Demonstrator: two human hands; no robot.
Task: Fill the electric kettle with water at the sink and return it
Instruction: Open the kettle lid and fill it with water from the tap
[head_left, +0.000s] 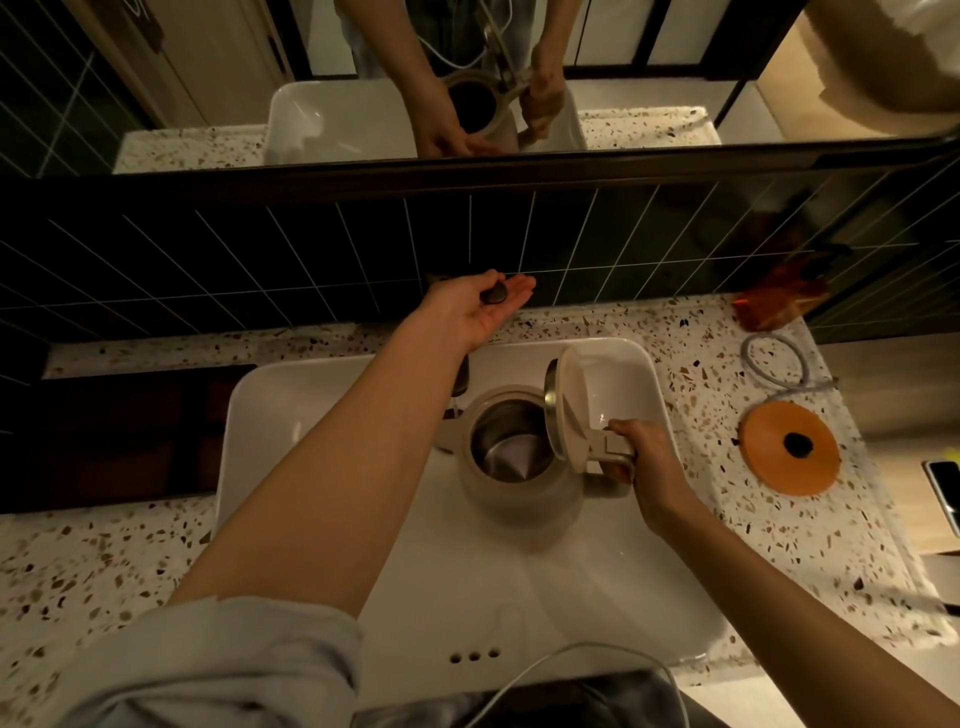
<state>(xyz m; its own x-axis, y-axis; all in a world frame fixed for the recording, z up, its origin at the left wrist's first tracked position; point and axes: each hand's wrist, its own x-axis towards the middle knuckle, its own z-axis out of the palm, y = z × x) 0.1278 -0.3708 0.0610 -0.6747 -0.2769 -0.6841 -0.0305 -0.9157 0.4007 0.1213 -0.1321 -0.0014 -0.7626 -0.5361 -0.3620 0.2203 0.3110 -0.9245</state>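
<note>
A pale electric kettle (511, 499) hangs over the white sink basin (291, 415) with its lid (569, 410) tipped up. My right hand (641, 457) grips its handle on the right side. The shiny metal inside shows; I cannot tell whether it holds water. A dark faucet spout (461, 375) pokes out just behind the kettle's lip, partly hidden by my left forearm. My left hand (475, 306) reaches to the back wall, palm up, with the dark faucet handle (493, 296) between thumb and fingers.
On the speckled counter to the right lie the orange kettle base (789, 449) and its looped grey cord (774, 358). An amber bottle (779, 301) stands in the far right corner, and a phone (945, 493) lies at the right edge. A white cable (571, 670) crosses the sink's near rim.
</note>
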